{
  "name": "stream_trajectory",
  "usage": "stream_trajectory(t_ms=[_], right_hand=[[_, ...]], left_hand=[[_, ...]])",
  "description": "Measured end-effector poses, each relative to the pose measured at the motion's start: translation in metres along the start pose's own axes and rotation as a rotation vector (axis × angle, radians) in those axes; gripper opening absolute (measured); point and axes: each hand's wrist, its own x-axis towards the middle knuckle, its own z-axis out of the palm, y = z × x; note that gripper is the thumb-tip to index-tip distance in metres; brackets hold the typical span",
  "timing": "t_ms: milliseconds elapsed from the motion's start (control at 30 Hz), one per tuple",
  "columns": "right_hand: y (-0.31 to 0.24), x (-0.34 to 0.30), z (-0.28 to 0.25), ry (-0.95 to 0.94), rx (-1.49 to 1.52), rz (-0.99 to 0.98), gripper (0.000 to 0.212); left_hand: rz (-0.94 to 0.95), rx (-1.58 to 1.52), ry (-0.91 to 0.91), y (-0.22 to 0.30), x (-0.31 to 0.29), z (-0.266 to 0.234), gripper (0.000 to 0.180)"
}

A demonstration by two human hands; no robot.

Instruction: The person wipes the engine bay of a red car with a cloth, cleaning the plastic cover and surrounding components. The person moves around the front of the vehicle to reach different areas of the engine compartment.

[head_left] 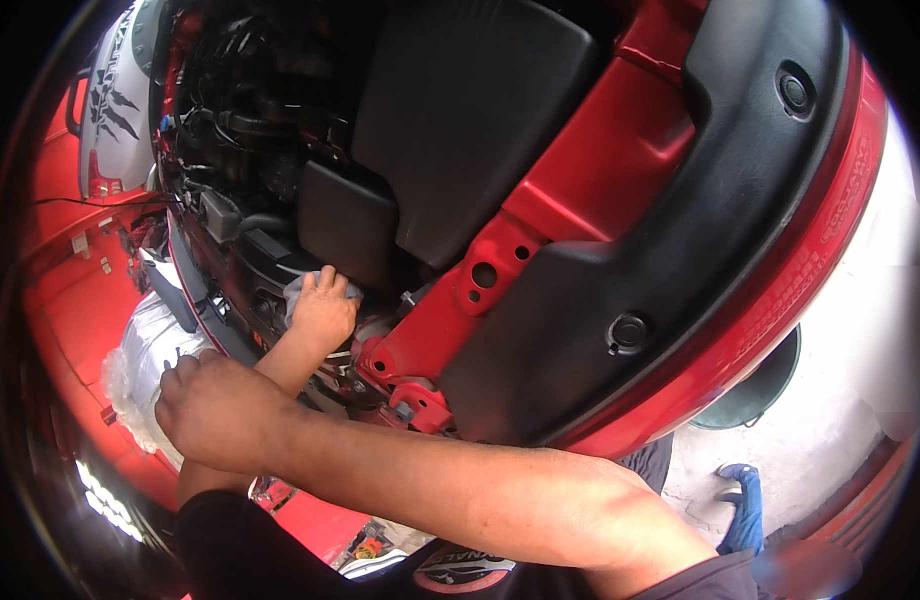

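Observation:
My left hand [325, 312] is in the engine bay of a red vehicle, its fingers bent over a grey cloth [295, 297] and pressing it to a black part beside a black plastic cover [347, 222]. My right arm crosses above the left forearm. My right hand [218, 408] is at the left, by the vehicle's side edge, with curled fingers. A small dark tip [170, 362] shows at those fingers; what they hold, if anything, is hidden. A red metal crossmember [445, 315] runs diagonally to the right of my left hand.
A large black cover [470, 120] and black hoses [245, 122] fill the bay. Along the front lies a black trim panel [570, 340] with round clips. A dark bucket [755, 390] stands on the pale floor. Left are white plastic sheeting [140, 345] and a silver vehicle [120, 110].

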Motion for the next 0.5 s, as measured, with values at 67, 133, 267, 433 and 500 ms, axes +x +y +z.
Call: stream_trajectory(t_ms=[67,133,267,433,500], right_hand=[[-0.001,-0.003,0.000,0.006,-0.010,-0.018,0.021],[-0.001,-0.002,-0.002,-0.005,-0.037,0.017,0.021],[0.002,-0.002,0.004,0.002,-0.028,-0.008,0.020],[0.006,-0.009,-0.006,-0.050,-0.089,-0.075,0.020],[0.012,-0.011,-0.005,-0.001,-0.242,-0.119,0.021]], left_hand=[[0.013,0.005,-0.015,0.004,0.012,0.013,0.034],[0.040,0.016,0.072,0.001,0.017,0.017,0.032],[-0.063,-0.028,0.192,-0.002,-0.009,-0.004,0.029],[-0.227,0.011,0.216,-0.028,-0.087,-0.013,0.024],[-0.409,-0.132,0.291,-0.049,-0.124,-0.007,0.025]])
